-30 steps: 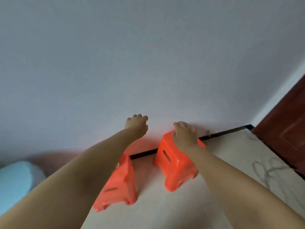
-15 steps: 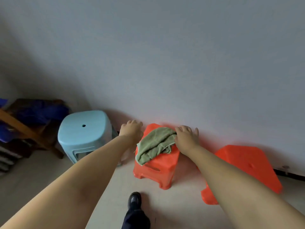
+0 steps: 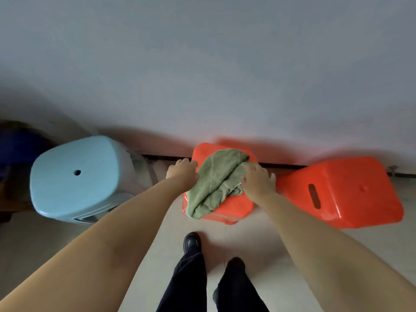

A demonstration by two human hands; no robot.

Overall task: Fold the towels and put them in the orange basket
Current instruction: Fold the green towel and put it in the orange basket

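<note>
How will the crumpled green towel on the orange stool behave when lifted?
The crumpled green cloth towel probably hangs floppy: it lies in soft folds and droops over the orange plastic stool's edge. Likely light and unlikely to slip from the right hand.

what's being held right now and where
Right hand rests on the towel's right edge; whether it grips cannot be told. Left hand touches its left edge.
</note>
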